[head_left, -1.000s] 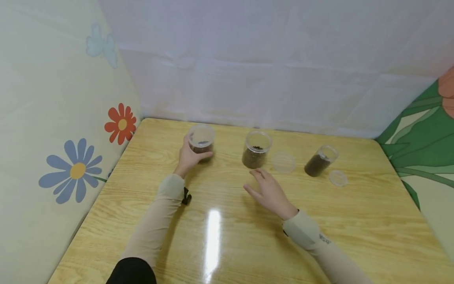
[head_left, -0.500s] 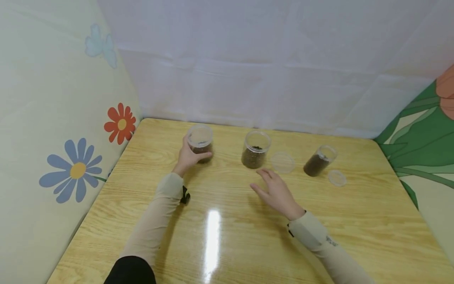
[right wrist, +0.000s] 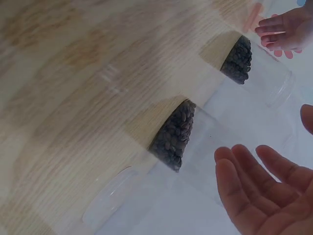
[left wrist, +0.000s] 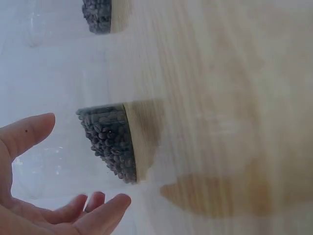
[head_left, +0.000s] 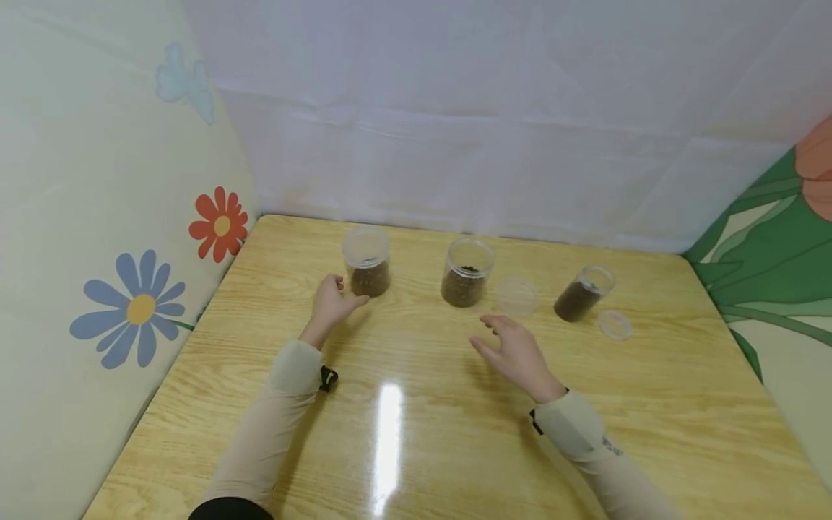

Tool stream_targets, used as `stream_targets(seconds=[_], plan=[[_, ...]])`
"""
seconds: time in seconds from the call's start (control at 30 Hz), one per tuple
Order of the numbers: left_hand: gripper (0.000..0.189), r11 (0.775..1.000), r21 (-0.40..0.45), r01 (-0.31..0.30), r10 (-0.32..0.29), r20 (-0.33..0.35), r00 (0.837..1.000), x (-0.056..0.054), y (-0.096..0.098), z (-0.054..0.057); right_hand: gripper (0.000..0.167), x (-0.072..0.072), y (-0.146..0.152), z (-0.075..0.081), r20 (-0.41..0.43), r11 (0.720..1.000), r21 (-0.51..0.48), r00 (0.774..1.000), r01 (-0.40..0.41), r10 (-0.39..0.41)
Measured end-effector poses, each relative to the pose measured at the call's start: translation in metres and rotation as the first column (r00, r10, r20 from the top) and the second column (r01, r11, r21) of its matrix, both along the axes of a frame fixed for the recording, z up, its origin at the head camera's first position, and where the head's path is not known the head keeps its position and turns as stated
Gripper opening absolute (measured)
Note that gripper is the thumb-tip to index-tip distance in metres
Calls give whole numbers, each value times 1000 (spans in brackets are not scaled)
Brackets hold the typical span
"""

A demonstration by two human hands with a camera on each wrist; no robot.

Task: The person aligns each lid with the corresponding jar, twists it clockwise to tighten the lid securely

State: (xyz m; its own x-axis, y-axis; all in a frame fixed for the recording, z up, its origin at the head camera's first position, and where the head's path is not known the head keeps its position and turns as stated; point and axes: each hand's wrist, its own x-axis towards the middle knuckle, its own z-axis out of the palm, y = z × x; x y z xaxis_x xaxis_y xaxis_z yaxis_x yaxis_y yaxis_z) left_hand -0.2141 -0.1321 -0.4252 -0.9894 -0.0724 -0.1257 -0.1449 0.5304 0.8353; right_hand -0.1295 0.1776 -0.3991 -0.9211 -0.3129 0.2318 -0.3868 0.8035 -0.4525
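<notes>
A clear jar (head_left: 369, 277) partly filled with dark, bean-like pieces (left wrist: 108, 142) stands at the left; its top looks covered by a clear lid (head_left: 365, 244). My left hand (head_left: 331, 305) is just in front of this jar, holding nothing, with thumb and fingers spread apart. The middle jar (head_left: 464, 286) holds similar dark pieces and has an open top. A round clear lid (head_left: 516, 297) lies flat at its right. Nearer to me, my right hand (head_left: 518, 359) hovers with relaxed fingers and nothing in it.
A narrower open jar (head_left: 578, 297) with dark contents stands farther right, a small round lid (head_left: 614, 325) beside it. The wooden table (head_left: 416, 433) meets a white cloth backdrop (head_left: 416, 144) behind the jars. A flower-printed panel (head_left: 97, 217) borders the left side.
My left hand has let go of the left jar and drawn back towards me. My right hand has shifted a little to the right.
</notes>
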Motion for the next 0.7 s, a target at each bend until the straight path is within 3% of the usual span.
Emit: stream_targets(seconds=[0.13, 0.3, 0.5, 0.7], plan=[[54, 999, -26, 18, -20, -74, 997, 14, 1, 0, 35, 3, 6, -2, 10, 1000, 7, 1000, 16, -16], [41, 992, -45, 116, -121, -150, 981, 30, 8, 4, 29, 5, 13, -4, 10, 999, 10, 999, 44, -44], [21, 971, -87, 224, -239, -255, 937, 44, 23, 11, 16, 9, 19, -4, -27, 998, -1, 998, 59, -59], [13, 951, -130, 281, -309, -344, 887, 51, 40, 17, 25, 10, 27, -5, -44, 997, -8, 996, 75, -76]])
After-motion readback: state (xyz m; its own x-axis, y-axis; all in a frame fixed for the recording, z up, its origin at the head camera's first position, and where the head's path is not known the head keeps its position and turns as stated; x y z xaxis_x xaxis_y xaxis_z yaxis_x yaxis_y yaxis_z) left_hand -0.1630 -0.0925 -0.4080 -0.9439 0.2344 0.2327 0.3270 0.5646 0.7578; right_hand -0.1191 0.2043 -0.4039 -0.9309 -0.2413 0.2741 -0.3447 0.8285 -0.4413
